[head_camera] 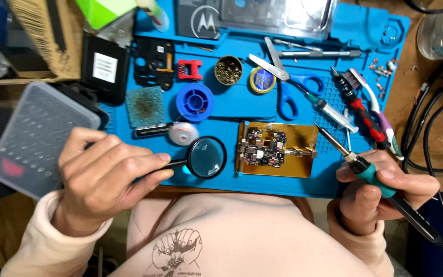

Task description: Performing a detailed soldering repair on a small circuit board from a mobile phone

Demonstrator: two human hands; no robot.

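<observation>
Blue matting [221, 110] covers your bench, and nearest you your left hand [103, 174] is closed around the handle of a magnifying glass [207, 157], while your right hand [380, 192] grips a teal-handled soldering iron [367, 172], its tip pointing up and left. Between them a circuit board [265, 147] sits clamped in a gold holder [278, 150], just right of the lens; farther off lie blue scissors [285, 82], a syringe [331, 112], a solder spool [195, 101] and a clear bit case [39, 136] at your left

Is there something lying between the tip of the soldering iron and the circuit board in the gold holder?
Nothing visible does. The soldering iron in the right hand points its tip toward the circuit board, and only bare holder plate and blue mat lie between them.
</observation>
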